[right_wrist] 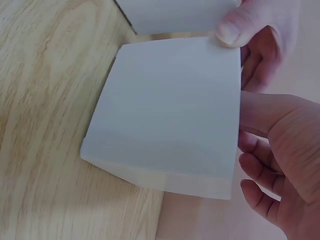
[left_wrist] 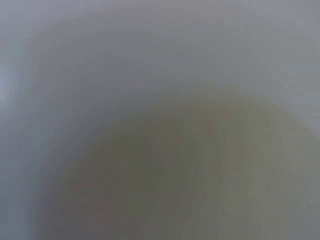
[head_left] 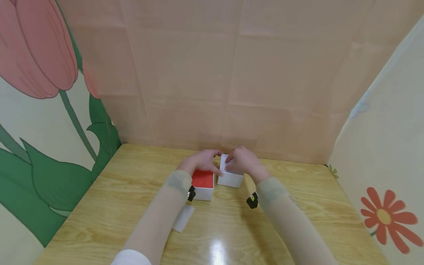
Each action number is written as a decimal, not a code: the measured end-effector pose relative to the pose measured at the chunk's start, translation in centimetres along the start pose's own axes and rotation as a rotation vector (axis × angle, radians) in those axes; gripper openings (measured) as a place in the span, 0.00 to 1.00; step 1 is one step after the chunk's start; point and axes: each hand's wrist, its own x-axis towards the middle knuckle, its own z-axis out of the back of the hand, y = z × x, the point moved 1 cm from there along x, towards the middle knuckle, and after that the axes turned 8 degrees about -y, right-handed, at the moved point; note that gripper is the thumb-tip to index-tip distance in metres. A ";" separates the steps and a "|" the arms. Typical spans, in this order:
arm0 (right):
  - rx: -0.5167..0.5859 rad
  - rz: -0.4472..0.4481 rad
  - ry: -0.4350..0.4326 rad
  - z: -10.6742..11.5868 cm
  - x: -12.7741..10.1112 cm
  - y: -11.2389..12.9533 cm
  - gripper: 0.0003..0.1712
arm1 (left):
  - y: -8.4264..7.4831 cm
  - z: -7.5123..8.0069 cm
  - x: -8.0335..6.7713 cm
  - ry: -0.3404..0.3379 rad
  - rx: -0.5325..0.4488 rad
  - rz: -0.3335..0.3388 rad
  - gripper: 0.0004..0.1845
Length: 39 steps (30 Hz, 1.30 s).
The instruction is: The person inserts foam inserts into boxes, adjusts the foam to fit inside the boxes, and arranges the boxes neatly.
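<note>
A small white box (head_left: 230,179) stands upright on the table with its top open. My left hand (head_left: 203,161) holds it at the left side, thumb at the near corner and fingers toward the far corner. Over the opening is my right hand (head_left: 243,161). In the right wrist view, the right thumb (right_wrist: 265,111) passes behind the wall of the white box (right_wrist: 170,110); its tip and whatever it touches inside are hidden. Beside it, partly under my left hand, sits a white box with a red top surface (head_left: 203,180). The left wrist view is a grey blur.
A flat pale card (head_left: 183,218) lies on the wooden table (head_left: 225,224) near my left forearm. A brown cloth backdrop (head_left: 185,73) hangs behind the table. Flower-patterned walls (head_left: 384,147) flank both sides.
</note>
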 end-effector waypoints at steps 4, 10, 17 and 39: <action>0.000 0.017 -0.007 0.2 0.0 -0.6 0.12 | -0.1 -0.1 -0.2 0.010 -0.014 0.001 0.48; -0.022 -0.019 0.001 0.9 -0.5 -1.5 0.11 | 0.0 -0.2 -0.1 0.012 -0.012 0.015 0.49; -0.053 -0.034 0.033 0.9 -0.6 -1.5 0.10 | 0.2 -0.3 0.2 0.008 0.010 0.015 0.49; 0.044 -0.040 -0.018 0.9 -1.2 -3.1 0.20 | 0.0 -0.6 0.5 0.010 0.000 -0.004 0.49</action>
